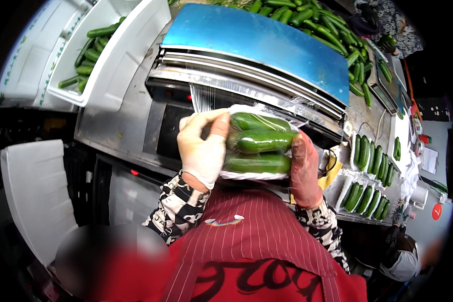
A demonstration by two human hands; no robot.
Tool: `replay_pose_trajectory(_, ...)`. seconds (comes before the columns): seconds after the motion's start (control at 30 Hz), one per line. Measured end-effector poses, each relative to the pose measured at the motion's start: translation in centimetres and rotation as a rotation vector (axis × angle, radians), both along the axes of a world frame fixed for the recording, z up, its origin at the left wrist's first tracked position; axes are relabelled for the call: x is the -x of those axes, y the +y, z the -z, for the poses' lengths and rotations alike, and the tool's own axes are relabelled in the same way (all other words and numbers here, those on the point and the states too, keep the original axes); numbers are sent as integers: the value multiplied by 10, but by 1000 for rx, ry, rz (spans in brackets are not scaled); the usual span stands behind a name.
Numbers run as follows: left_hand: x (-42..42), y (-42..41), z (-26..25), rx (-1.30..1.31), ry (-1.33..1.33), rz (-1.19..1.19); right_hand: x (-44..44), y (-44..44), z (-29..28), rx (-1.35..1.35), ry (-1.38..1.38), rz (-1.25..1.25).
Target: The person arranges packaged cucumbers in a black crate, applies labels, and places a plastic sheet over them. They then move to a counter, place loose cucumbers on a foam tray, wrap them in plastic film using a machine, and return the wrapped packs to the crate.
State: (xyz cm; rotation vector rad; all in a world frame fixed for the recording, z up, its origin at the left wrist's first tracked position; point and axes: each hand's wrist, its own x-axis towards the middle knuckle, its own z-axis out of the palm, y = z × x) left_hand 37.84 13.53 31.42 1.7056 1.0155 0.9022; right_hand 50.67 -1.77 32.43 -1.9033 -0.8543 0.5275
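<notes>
A white foam tray of green cucumbers under clear film (264,145) is held in front of my apron. My left hand (204,147), in a thin whitish glove, grips its left end with thumb and fingers. At its right end, my right hand (305,170), in a reddish glove, presses with the thumb near the cucumber tips. Just beyond stands a film wrapping machine (249,83) with a blue cover (249,41). Clear plastic film (204,96) stretches down from its metal bar, left of the tray. The tray's underside is hidden.
A white foam box (109,79) with loose cucumbers stands at the left. Loose cucumbers (324,28) are heaped behind the machine, near a scale (381,88). Trays of cucumbers (364,198) sit at the right. Other people (400,256) are at the right edge.
</notes>
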Motion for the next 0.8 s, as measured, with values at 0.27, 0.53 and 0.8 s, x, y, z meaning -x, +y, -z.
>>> replay_pose_trajectory(0.27,68,-58,52,381,-180,-180,30,-16,49,69,-20,-175)
replay_pose_trajectory(0.53,141,-79,37,627,-261,271,39,-36,39,177,246,-416)
replay_pose_trajectory(0.8,124,-59,8,450,551,749,54,-23,30,38,79,-724)
